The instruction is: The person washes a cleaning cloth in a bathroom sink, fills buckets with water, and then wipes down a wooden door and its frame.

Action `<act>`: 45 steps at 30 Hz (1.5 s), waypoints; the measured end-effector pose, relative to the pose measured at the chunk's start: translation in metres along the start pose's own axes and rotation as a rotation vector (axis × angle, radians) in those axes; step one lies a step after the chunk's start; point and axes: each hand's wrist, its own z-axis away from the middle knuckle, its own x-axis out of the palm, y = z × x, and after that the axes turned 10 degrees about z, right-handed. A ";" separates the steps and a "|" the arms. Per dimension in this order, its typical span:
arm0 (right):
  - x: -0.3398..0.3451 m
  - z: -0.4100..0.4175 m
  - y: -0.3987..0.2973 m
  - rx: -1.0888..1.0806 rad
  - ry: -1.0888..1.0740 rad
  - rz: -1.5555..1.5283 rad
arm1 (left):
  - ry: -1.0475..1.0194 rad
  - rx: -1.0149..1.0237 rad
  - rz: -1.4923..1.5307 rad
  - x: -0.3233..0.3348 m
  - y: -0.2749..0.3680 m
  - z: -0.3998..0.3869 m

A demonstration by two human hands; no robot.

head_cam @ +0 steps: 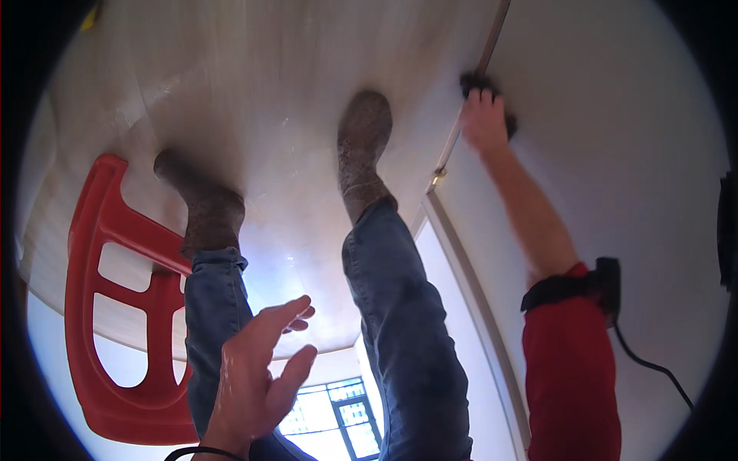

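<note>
My right hand point(484, 121) is closed around a dark, blurred object point(475, 83), perhaps a cloth or brush, and presses it at the brown strip point(450, 141) where the floor meets the wall. That arm wears a red sleeve with a black strap and a cable. Low in the picture, my left hand point(253, 366) hangs above my leg with thumb and fingers apart and nothing in it; its skin looks wet. The pale floor point(277, 144) shines with wet-looking spots around my boots.
A red plastic chair or stool point(161, 346) is close by my left leg. The pale wall point(605, 144) rises on the right, with a door frame point(478, 311) beside my right leg. Behind me is a barred window point(357, 420). Something yellow point(89, 19) shows at the upper left.
</note>
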 end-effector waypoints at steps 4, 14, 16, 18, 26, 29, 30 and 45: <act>0.024 0.093 -0.114 -0.078 -0.129 -0.215 | 0.018 -0.058 -0.107 0.001 0.015 0.016; 0.006 0.223 -0.150 -0.050 -0.584 -0.241 | -0.071 0.147 -0.271 -0.008 -0.012 0.009; -0.017 0.227 -0.121 -0.110 -0.991 -0.402 | -0.042 0.143 -0.301 -0.007 -0.025 0.005; -0.067 0.217 -0.082 0.251 -0.925 -0.842 | 0.003 0.218 -0.280 -0.013 -0.030 -0.013; -0.387 0.059 0.046 0.184 -0.380 -2.164 | 0.088 0.609 0.530 -0.028 0.061 -0.065; -0.421 0.007 0.060 -0.113 -0.127 -1.972 | 0.093 0.277 1.155 -0.052 0.113 -0.080; -0.413 -0.011 0.060 -0.129 0.127 -1.789 | 0.123 0.306 1.340 -0.057 0.134 -0.088; -0.208 -0.270 0.277 0.906 0.403 -2.886 | -0.046 0.016 0.645 -0.093 0.256 -0.079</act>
